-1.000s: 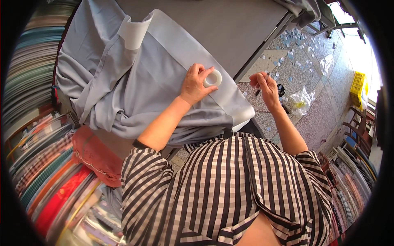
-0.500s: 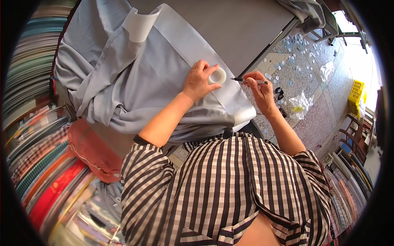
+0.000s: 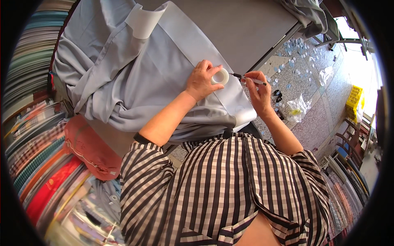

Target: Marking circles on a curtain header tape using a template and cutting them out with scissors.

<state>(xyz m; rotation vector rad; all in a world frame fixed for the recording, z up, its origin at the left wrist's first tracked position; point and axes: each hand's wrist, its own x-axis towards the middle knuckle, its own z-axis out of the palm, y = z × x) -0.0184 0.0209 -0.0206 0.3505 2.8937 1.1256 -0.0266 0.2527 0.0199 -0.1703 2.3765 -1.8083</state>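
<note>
Left hand (image 3: 202, 80) presses a small white ring-shaped disc (image 3: 220, 76) flat on the white fabric strip (image 3: 197, 45), fingers curled round its rim; grasping it from the side, thumb below. Right hand (image 3: 258, 88) pinches a thin marker pen (image 3: 248, 78), tip now brought in against the disc's right edge. A second ago that hand was held off over the floor side, pen away from the table; half a second ago it was closing in. So the pen has arrived at the disc, which reads as tracing about to start or just starting. Left forearm runs straight out from the striped sleeve; right wrist is cocked inward, elbow out over the table edge. Grey-blue cloth (image 3: 111, 78) lies bunched left of the strip on the grey table (image 3: 246, 28). Round offcuts (image 3: 293, 53) litter the floor beyond.
</note>
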